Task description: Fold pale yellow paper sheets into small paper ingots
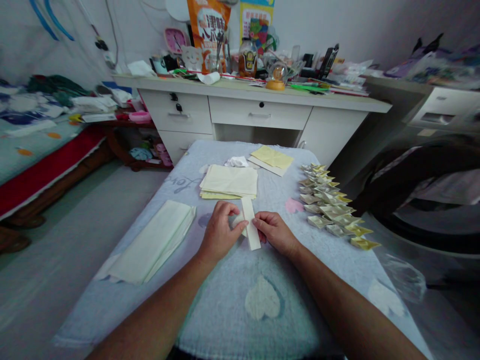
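Between my two hands is a narrow folded strip of cream paper (250,227), standing lengthwise away from me just above the cloth. My left hand (222,230) pinches its left edge with thumb and fingertips, where a paler flap shows under the fingers. On the other side, my right hand (275,231) grips the strip's right edge, thumb on top and the other fingers curled beneath. Just beyond my hands lies a stack of cream and yellow paper sheets (229,181). A larger folded bundle of pale paper (152,245) rests to the left.
Rows of folded paper boats (330,202) line the table's right side. Yellow and white sheets (273,159) and a crumpled white tissue (236,161) lie at the back. A cluttered white desk (258,95) stands behind the cloth-covered table (210,320); a washing machine (431,200) is right.
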A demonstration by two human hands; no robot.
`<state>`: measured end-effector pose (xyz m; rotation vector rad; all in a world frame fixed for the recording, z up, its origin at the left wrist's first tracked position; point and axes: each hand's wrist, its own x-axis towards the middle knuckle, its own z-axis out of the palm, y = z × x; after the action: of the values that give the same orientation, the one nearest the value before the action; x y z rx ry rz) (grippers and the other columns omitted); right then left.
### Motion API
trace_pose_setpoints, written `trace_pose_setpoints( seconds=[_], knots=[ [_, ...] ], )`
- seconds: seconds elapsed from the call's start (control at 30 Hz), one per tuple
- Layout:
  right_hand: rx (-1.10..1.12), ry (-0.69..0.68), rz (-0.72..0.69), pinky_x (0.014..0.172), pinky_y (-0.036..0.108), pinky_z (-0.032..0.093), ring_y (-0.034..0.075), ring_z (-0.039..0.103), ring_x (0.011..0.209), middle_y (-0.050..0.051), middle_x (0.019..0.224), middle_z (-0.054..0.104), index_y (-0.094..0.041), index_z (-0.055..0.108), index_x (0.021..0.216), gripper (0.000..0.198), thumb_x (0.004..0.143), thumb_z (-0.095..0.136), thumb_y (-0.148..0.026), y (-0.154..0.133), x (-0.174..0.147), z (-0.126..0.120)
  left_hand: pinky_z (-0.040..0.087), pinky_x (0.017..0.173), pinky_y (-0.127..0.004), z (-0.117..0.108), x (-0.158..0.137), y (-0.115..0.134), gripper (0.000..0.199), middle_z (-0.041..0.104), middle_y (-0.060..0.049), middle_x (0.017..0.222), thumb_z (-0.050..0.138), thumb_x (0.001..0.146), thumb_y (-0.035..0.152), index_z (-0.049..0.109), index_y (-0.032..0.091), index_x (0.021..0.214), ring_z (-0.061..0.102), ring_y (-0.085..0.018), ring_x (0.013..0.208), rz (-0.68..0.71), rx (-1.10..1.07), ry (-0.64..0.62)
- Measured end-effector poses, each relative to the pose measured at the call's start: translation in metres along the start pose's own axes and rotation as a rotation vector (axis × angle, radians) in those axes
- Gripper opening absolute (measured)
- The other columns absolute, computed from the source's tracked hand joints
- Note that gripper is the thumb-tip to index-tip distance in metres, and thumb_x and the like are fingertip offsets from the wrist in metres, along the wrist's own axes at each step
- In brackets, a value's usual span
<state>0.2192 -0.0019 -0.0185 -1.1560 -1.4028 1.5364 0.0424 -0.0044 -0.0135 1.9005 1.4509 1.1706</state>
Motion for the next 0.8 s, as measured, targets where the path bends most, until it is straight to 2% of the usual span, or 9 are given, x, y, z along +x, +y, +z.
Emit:
trace_pose_setpoints(
  seconds=[0.07, 0.13, 0.23, 0.4, 0.63, 0.8],
  knots=[
    [-0.018, 0.012, -0.007, 0.038, 0.018, 0.031, 0.006, 0.041, 0.037, -0.006, 0.046, 0.050, -0.016, 0.058, 0.069, 0.033, 0.080, 0.059, -0.048, 0.003, 0.001, 0.002, 0.048, 0.078, -0.029, 0.000, -0.001, 0.001, 0.008, 0.049, -0.003, 0.095, 0.063, 0.078, 0.022, 0.057, 0.020, 0.084, 0.055, -0.017, 0.092, 0.064, 0.015, -0.073],
    [-0.026, 0.006, -0.013, 0.038, 0.018, 0.033, 0.007, 0.043, 0.038, -0.006, 0.047, 0.051, -0.016, 0.058, 0.070, 0.033, 0.081, 0.058, -0.048, 0.006, 0.003, 0.002, 0.049, 0.076, -0.028, 0.001, -0.002, 0.001, 0.004, 0.049, -0.003, 0.098, 0.060, 0.081, 0.021, 0.061, 0.020, 0.085, 0.055, -0.017, 0.091, 0.074, 0.002, -0.119],
    [-0.015, -0.018, -0.022, 0.039, 0.018, 0.036, 0.007, 0.045, 0.038, -0.005, 0.048, 0.053, -0.017, 0.058, 0.071, 0.035, 0.081, 0.059, -0.050, 0.005, 0.002, 0.002, 0.049, 0.072, -0.026, 0.000, -0.001, 0.001, 0.007, 0.051, -0.004, 0.101, 0.060, 0.082, 0.023, 0.062, 0.020, 0.089, 0.056, -0.016, 0.091, 0.054, -0.068, -0.170],
    [0.011, -0.039, -0.035, 0.041, 0.019, 0.038, 0.007, 0.046, 0.041, -0.005, 0.049, 0.052, -0.016, 0.058, 0.071, 0.039, 0.083, 0.056, -0.053, 0.000, -0.001, 0.002, 0.049, 0.073, -0.026, -0.002, 0.001, 0.001, 0.018, 0.053, -0.005, 0.099, 0.068, 0.078, 0.033, 0.058, 0.019, 0.081, 0.055, -0.018, 0.096, 0.052, -0.211, -0.258],
    [-0.035, -0.088, -0.066, 0.044, 0.017, 0.040, 0.007, 0.049, 0.047, -0.005, 0.056, 0.052, -0.016, 0.060, 0.078, 0.036, 0.083, 0.059, -0.051, 0.001, -0.002, 0.002, 0.047, 0.069, -0.025, -0.001, 0.002, -0.003, 0.025, 0.052, -0.003, 0.093, 0.075, 0.070, 0.031, 0.054, 0.018, 0.077, 0.053, -0.013, 0.078, 0.024, -0.246, -0.281],
    [-0.042, -0.104, -0.065, 0.043, 0.017, 0.040, 0.006, 0.049, 0.048, -0.004, 0.059, 0.053, -0.016, 0.060, 0.079, 0.035, 0.080, 0.062, -0.051, 0.000, -0.002, 0.001, 0.047, 0.068, -0.025, 0.000, 0.001, -0.009, 0.027, 0.053, -0.003, 0.094, 0.075, 0.069, 0.032, 0.054, 0.018, 0.078, 0.053, -0.013, 0.077, -0.023, -0.321, -0.301]
  ],
)
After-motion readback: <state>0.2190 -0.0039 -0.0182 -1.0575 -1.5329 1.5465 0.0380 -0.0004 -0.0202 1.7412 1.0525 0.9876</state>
